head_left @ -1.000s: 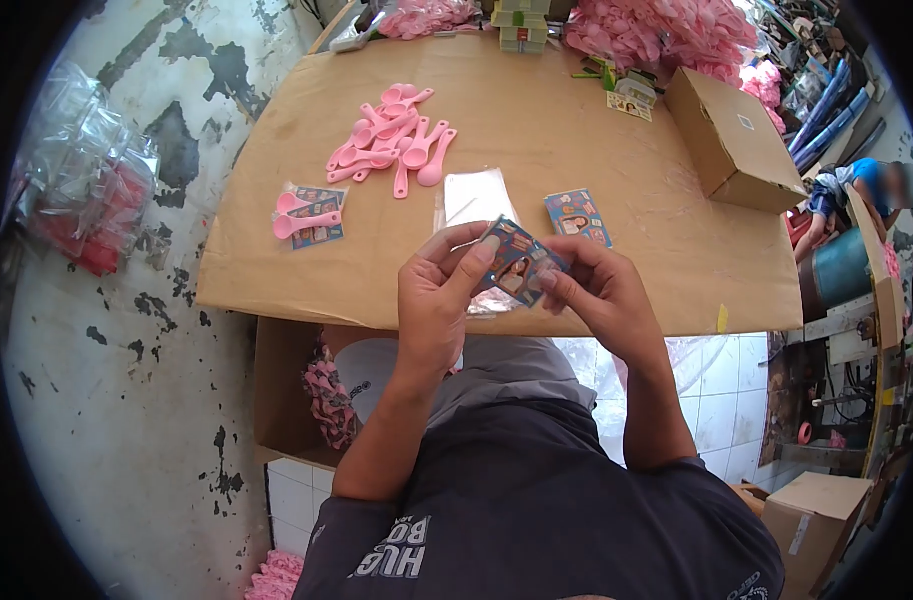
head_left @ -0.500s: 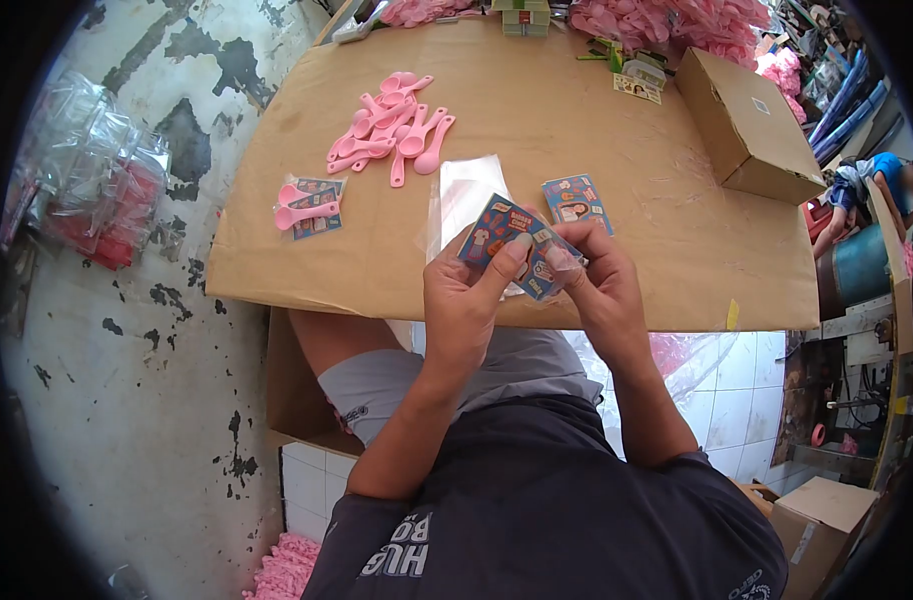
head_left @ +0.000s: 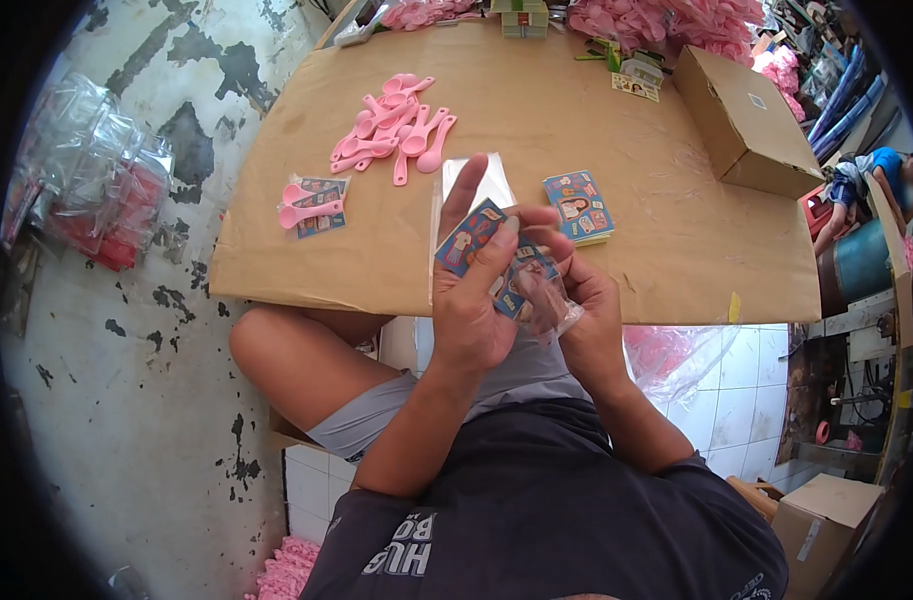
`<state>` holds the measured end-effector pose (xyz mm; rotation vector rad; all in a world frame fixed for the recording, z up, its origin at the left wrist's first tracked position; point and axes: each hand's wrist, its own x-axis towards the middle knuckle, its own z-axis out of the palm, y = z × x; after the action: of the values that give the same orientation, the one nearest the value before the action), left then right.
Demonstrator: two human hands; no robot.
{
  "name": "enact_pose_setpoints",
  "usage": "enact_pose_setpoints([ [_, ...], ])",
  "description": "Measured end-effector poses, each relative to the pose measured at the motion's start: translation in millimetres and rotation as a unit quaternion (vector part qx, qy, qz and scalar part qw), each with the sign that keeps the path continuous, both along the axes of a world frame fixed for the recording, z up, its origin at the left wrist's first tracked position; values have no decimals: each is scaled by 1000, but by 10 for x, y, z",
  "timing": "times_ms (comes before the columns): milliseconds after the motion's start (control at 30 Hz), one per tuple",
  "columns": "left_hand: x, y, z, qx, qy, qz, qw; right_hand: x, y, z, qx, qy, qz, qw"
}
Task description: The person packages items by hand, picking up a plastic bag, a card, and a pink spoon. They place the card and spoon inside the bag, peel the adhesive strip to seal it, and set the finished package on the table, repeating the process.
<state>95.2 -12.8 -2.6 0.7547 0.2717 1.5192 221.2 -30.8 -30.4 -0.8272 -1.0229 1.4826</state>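
In my left hand [head_left: 474, 325] is a blue printed card [head_left: 461, 243], pressed under the thumb, with the index finger stretched out above it. A clear plastic bag [head_left: 555, 310] covers the card's lower right part. My right hand [head_left: 592, 320] grips the bag from the right, its fingers partly hidden behind the plastic. Just beyond the hands lies a pile of clear bags [head_left: 496, 187]. To their right is a stack of matching blue cards [head_left: 583, 207]. Further left, pink spoons [head_left: 313, 213] rest on a bagged card [head_left: 324, 188].
A heap of pink measuring spoons [head_left: 432, 157] lies on the brown-covered table [head_left: 677, 270]. At the right stands a cardboard box [head_left: 747, 125]. Pink bagged goods [head_left: 667, 25] fill the far edge. Another person [head_left: 847, 200] is at the far right.
The card and bag have tilted and moved slightly lower and left. My left index finger has lifted and straightened. The right hand has shifted down, uncovering more of the card stack.
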Motion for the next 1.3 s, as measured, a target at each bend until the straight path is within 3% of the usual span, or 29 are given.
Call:
enact_pose_setpoints([
  [133,14,-29,-62,27,22,21,999,-74,-27,-107,45,-24,-56,997],
  [267,-53,-106,-59,4,8,16,1000,-99,-130,-37,52,-69,-31,996],
  [367,-276,-98,-73,-13,-16,43,999,-97,-372,-72,43,-29,-2,999],
  [433,-462,-92,-96,-33,-36,62,997,5,-566,-110,55,-134,217,965],
  [467,-556,-66,-98,-48,-55,85,994,-17,-578,-136,61,-133,217,965],
  [533,-726,-61,-127,-53,-61,94,992,-120,-583,-304,2,-243,417,876],
  [567,-796,-64,-141,-54,-60,107,991,-185,-535,-534,0,-238,415,878],
  [700,-887,-127,-183,-44,-78,97,991,-454,2,-1776,116,-352,183,911],
  [733,-901,-123,-192,-46,-78,100,991,-581,208,-2236,236,-386,99,886],
  [800,-880,-138,-190,-53,-94,93,990,-830,609,-3135,422,-477,-153,756],
  [933,-894,-199,-201,-75,-85,98,989,-682,979,-2544,282,-488,-115,818],
  [1300,-1082,-719,-277,-139,-1,140,980,-1317,1437,-2014,231,-499,-179,816],
])
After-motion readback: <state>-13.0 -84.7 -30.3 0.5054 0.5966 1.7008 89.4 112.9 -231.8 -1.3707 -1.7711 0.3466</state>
